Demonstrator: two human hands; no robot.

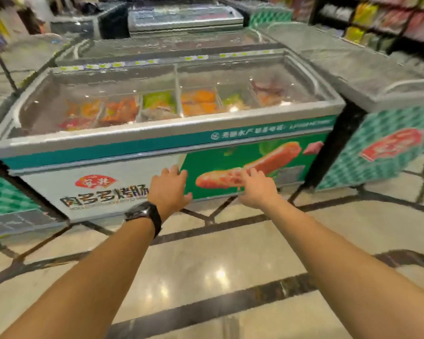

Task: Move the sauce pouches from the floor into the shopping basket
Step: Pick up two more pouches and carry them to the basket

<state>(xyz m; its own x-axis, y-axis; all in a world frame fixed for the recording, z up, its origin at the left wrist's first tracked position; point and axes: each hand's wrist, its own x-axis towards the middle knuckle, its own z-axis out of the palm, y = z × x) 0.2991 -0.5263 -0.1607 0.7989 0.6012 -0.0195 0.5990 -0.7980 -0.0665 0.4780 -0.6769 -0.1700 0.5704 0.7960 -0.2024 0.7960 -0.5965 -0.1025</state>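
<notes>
Both my arms stretch forward over a shiny tiled floor point(206, 270). My left hand point(169, 189), with a black watch on its wrist, is held out with relaxed fingers and holds nothing. My right hand point(257, 189) is likewise spread and holds nothing. Both hands hover in front of the side of a chest freezer point(103, 187). No sauce pouches and no shopping basket are in view. The picture is blurred.
The glass-topped chest freezer holds several coloured food packs. More freezers stand at the left point(8, 199), right point(389, 143) and behind point(181, 18). Shelves of goods point(389, 18) line the far right. Dark lines cross the beige floor tiles.
</notes>
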